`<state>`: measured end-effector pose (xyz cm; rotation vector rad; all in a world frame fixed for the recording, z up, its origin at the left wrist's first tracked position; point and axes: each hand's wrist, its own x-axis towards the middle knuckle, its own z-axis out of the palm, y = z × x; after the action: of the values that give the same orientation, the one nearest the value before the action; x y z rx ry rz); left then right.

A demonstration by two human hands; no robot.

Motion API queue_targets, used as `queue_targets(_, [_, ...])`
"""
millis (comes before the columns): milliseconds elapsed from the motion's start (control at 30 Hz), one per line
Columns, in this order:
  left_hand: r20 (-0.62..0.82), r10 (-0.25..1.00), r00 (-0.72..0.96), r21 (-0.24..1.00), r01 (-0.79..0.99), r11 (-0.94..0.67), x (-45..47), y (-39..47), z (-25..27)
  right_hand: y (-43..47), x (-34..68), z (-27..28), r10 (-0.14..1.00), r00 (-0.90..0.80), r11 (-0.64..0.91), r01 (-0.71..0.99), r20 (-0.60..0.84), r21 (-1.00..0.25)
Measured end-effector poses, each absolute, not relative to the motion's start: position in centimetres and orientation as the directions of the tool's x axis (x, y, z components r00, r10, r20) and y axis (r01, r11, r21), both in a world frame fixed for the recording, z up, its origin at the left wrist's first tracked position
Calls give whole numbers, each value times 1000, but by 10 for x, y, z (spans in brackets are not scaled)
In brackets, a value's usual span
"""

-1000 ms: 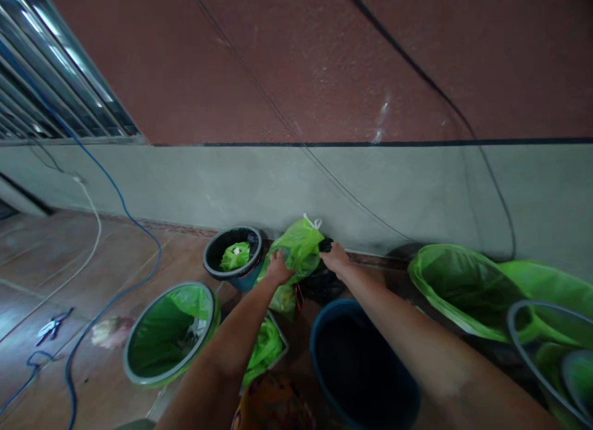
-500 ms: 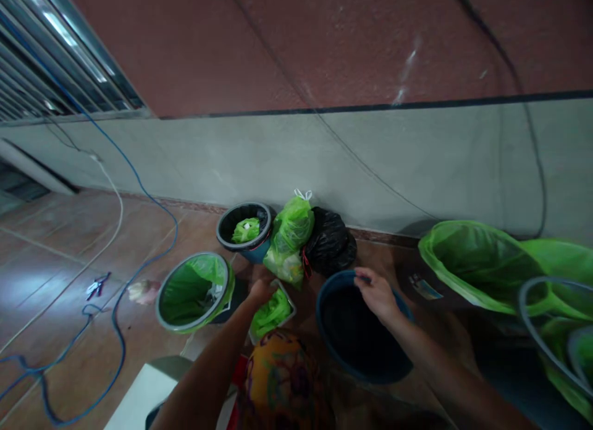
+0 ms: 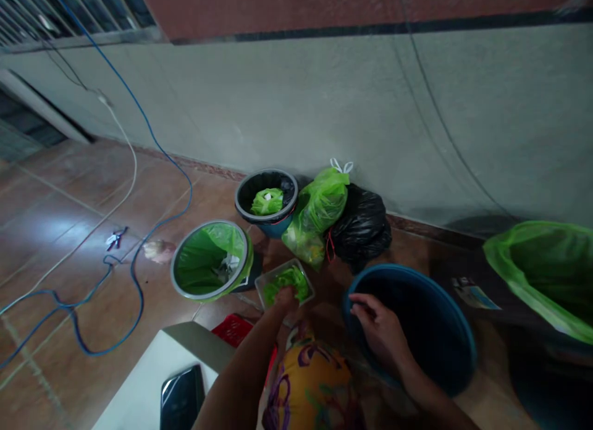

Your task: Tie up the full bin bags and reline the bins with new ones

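Observation:
My left hand (image 3: 286,298) reaches down into a clear plastic tub (image 3: 307,277) of bright green bags (image 3: 296,280). Its fingertips touch the green plastic, and their grip is hidden from above. Over the left side of an empty blue bin (image 3: 424,275) is my right hand (image 3: 380,325), fingers loosely stretched, with nothing visible in them. Behind the tub stand a tied green trash bag (image 3: 324,195) and a black trash bag (image 3: 364,226). A round bin lined with green plastic (image 3: 208,260) sits to the left of the tub.
A black-lined bin (image 3: 266,189) holding a green bundle stands near the wall. At right is a large green-lined bin (image 3: 546,269). A phone (image 3: 182,398) lies on a white surface (image 3: 139,380) beside a red basket (image 3: 233,328). A blue hose (image 3: 139,294) and keys (image 3: 115,237) lie on the floor.
The view has tilted down and shifted left. My left hand has moved from the tub's edge into the green bags. My right hand has moved to the blue bin's left side.

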<state>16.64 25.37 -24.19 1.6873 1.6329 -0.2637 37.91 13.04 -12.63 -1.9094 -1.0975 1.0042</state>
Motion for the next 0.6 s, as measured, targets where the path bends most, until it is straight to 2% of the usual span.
queue_targets(100, [-590,796,135,361,926,111,167,260,-234,136,369,-124,907,312,-392,377,-283,-839])
queue_targets(200, [-520,850,83,377,916,140,160,263,-218,152,354,-121,943,215,-325,446,-252,-834])
queue_targets(333, [-347,936,51,571,804,168,152,256,-189,190,320,-134,984,-22,-132,582,-177,-803])
queue_targets(467, [-209,963,168,733,680,40,150,251,-165,230,288,-162,964,-259,100,584,-68,-806])
queue_targets(533, [-170,969,180,759,651,13,148,252,-160,246,282,-174,959,-260,67,590,-111,-804])
queue_targets(600, [-189,968,168,749,662,31,147,254,-165,258,284,-183,970,-144,-73,592,-195,-802])
